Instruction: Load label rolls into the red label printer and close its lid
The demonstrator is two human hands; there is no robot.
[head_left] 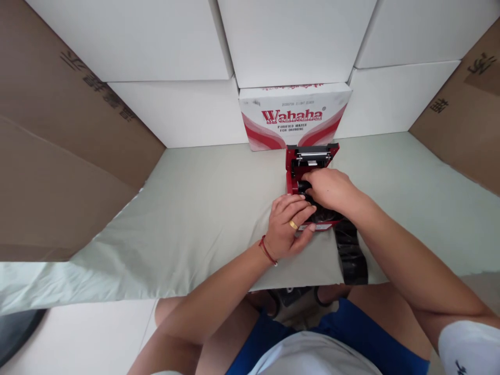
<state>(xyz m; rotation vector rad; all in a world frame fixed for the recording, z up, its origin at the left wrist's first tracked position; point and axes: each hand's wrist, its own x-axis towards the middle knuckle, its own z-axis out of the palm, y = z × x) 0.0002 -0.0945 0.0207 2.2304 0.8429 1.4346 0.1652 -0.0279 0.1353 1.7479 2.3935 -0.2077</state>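
Observation:
A small red and black machine that looks like a label printer [289,182] stands on the cloth-covered table, its lid [312,151] tipped up at the back. My right hand [332,188] reaches in from the right, fingers curled round a black roll [303,185] inside; its fingertips are partly hidden. Over the near left corner lies my left hand [289,221], fingers inside the rim and thumb along the front. It wears a gold ring and a red wrist cord. A glossy black strip [351,252] trails from the machine's right front toward the table's edge.
Directly behind the machine stands a white and red Wahaha water carton [292,122]. Stacked white boxes [175,112] form a wall at the back. Brown cardboard panels [70,172] flank the table on both sides. A pale green cloth [187,208] covers the table.

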